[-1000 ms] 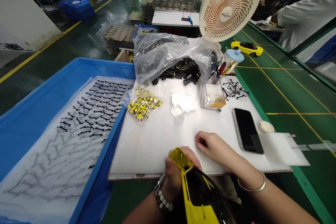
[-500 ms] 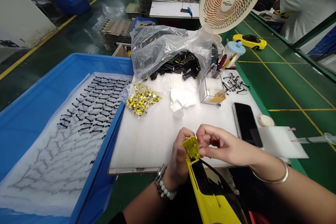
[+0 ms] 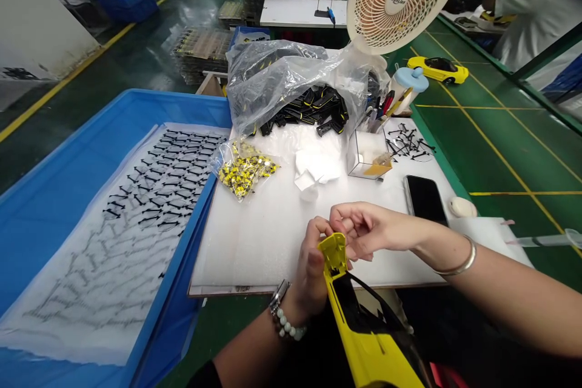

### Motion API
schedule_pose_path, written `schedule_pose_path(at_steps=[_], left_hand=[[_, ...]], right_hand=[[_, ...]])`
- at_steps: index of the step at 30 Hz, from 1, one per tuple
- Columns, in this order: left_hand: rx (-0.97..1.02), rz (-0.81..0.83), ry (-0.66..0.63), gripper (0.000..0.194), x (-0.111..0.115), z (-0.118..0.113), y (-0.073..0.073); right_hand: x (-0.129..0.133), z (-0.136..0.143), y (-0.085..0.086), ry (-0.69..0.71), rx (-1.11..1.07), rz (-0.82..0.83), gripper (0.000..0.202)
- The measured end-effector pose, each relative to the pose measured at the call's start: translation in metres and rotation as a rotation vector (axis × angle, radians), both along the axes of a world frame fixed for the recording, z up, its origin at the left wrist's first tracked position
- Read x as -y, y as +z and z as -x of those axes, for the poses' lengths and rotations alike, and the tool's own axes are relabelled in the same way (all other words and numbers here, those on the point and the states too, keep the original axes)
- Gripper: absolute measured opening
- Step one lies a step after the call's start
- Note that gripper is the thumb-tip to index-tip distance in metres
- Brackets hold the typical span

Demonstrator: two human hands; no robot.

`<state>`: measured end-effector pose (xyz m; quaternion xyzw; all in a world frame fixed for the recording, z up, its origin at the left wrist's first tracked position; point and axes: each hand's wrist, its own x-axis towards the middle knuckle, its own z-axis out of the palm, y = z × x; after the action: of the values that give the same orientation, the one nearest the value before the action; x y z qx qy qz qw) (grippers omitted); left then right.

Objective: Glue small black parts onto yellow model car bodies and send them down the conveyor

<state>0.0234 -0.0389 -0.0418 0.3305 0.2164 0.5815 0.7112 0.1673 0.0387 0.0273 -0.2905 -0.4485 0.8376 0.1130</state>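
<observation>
My left hand (image 3: 313, 270) has its grip closed around the yellow car body (image 3: 359, 327), held nose-up over the near edge of the desk (image 3: 273, 236). My right hand (image 3: 368, 230) pinches at the body's top end, fingers closed, perhaps on a small part too tiny to see. The phone (image 3: 425, 199) lies just beyond my right wrist.

This is a factory assembly floor for toy cars. A green painted floor (image 3: 500, 151) with yellow lane lines runs through the frame. At left a blue crate (image 3: 54, 194) holds rows of small black parts. Bagged components (image 3: 291, 88) crowd the white bench (image 3: 273, 224), a finished yellow toy car (image 3: 437, 69) sits at upper right, and stacked trays (image 3: 204, 48) stand behind.
</observation>
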Motion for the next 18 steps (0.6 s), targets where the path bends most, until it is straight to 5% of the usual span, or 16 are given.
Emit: schedule_pose_path(at_steps=[18], left_hand=[[0.134, -0.072, -0.031, 0.048, -0.004, -0.005, 0.009]], right_hand=[[0.014, 0.008, 0.004, -0.147, 0.07, 0.161, 0.033]])
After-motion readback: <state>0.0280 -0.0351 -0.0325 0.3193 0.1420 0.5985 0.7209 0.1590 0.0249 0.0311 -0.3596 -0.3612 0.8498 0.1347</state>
